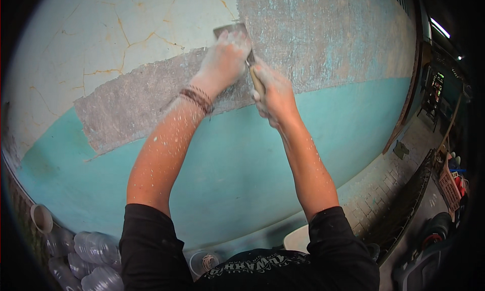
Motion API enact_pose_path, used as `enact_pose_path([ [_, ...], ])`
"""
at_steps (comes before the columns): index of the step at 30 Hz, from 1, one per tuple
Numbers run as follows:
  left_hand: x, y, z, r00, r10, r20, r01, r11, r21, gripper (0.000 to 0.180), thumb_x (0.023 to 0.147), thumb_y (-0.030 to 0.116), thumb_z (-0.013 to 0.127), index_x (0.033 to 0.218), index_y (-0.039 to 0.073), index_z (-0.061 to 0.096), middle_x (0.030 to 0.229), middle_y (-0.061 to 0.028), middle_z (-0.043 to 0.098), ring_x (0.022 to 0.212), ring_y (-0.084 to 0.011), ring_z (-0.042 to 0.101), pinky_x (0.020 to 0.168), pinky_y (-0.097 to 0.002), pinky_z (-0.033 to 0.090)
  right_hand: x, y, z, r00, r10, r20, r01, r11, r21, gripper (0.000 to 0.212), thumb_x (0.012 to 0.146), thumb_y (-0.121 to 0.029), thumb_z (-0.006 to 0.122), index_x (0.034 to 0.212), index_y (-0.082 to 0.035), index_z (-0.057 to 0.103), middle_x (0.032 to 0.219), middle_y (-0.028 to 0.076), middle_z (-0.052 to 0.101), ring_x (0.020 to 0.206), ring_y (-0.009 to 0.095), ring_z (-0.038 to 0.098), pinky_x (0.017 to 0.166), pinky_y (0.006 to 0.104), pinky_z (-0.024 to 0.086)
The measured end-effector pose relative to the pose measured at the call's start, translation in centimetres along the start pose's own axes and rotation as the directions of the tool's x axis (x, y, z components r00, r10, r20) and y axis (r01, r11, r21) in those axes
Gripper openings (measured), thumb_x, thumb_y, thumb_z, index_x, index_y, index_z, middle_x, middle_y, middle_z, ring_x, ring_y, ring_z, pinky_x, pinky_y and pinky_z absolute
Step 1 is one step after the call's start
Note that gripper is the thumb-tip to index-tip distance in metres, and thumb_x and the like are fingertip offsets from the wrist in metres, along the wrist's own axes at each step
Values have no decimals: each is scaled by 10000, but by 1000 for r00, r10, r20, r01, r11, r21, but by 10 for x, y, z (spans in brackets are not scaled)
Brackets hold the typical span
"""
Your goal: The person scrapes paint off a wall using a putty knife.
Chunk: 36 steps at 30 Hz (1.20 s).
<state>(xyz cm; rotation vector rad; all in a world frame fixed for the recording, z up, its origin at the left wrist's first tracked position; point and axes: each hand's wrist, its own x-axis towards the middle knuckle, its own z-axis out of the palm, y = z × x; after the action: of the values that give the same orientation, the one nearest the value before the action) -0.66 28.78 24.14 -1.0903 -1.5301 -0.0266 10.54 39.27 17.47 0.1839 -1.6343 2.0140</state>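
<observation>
My right hand [277, 91] is closed around the wooden handle of a scraper [257, 83]. The scraper's wide flat metal blade lies against the wall, and my left hand [227, 56] presses on it with bent fingers, hiding part of it. White dust coats both hands and speckles my forearms. Above and left of the blade, the wall has pale, cracked paint [101, 43]. To its right and below runs a rough grey bared patch [323, 43] with bluish flecks. Smooth turquoise paint [242, 165] covers the lower wall.
Several clear plastic bottles [93, 248] lie at the lower left beside a whitish round container [41, 218]. Near my body are a clear round tub [204, 262] and a cream-coloured object [297, 239]. A pinkish basket [449, 184] stands at the right, past a paved floor strip [376, 192].
</observation>
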Motion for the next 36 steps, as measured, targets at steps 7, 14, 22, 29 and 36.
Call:
enact_pose_path([
  [7, 4, 1, 3, 998, 53, 32, -55, 997, 57, 403, 769, 58, 582, 1161, -31, 614, 1214, -227, 620, 1168, -366, 574, 1084, -441, 394, 5, -3, -1, 1000, 1, -6, -1, 1000, 23, 440, 978, -326, 513, 1387, -166, 530, 593, -5, 475, 406, 54, 340, 345, 215, 255],
  [14, -2, 10, 6, 992, 35, 120, -39, 999, 33, 415, 764, 55, 582, 1171, -23, 611, 1233, -224, 612, 1184, -345, 568, 1084, -440, 393, -3, 3, -7, 999, 39, -32, -42, 992, -118, 443, 973, -325, 529, 1385, -164, 533, 606, -2, 479, 409, 54, 336, 344, 221, 251],
  [22, -12, -2, 9, 999, 36, -3, -36, 999, 23, 368, 808, 127, 592, 1137, -35, 628, 1223, -229, 617, 1196, -350, 562, 1079, -462, 382, 1, 11, -1, 999, -51, 18, 51, 999, -17, 495, 961, -306, 539, 1396, -73, 505, 575, 8, 479, 419, 83, 356, 360, 264, 283],
  [29, -13, -5, 4, 999, 37, 33, -37, 999, 8, 463, 710, 22, 606, 1170, -30, 608, 1220, -222, 619, 1185, -359, 569, 1078, -462, 404, 3, 12, 4, 991, -122, 51, 120, 992, 46, 453, 973, -297, 522, 1398, -141, 517, 593, 4, 481, 408, 65, 343, 341, 232, 245],
  [36, -8, -8, -9, 993, 56, 100, -58, 998, 25, 473, 701, 14, 612, 1173, -7, 612, 1219, -215, 621, 1187, -350, 569, 1084, -453, 402, -1, 9, 12, 989, -130, 74, 125, 990, 72, 544, 967, -318, 537, 1400, 5, 465, 603, 22, 503, 439, 89, 396, 398, 253, 323],
])
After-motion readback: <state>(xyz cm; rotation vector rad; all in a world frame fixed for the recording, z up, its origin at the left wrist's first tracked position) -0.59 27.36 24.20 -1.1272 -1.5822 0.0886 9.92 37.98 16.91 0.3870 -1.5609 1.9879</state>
